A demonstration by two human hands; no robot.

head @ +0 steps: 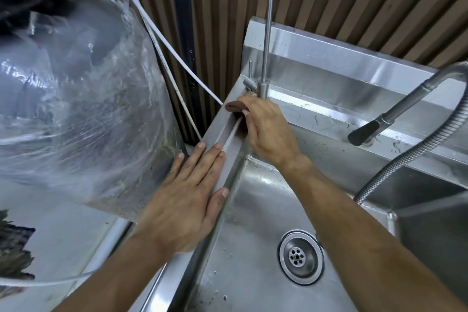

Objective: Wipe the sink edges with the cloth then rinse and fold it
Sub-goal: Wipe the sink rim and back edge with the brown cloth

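Note:
A stainless steel sink with a raised left edge [222,132] fills the right half of the head view. My right hand [268,129] presses a small brown cloth [234,106] onto the far end of that left edge, just below the base of a thin gooseneck tap [263,83]. Most of the cloth is hidden under my fingers. My left hand [187,200] lies flat, fingers spread, on the same edge nearer to me and holds nothing.
A pull-out sprayer with a black head [364,132] on a coiled metal hose [405,157] hangs over the back ledge. The basin drain [301,257] lies below my right forearm. A large object wrapped in clear plastic [83,109] stands left of the sink, with white tubes [177,58] behind.

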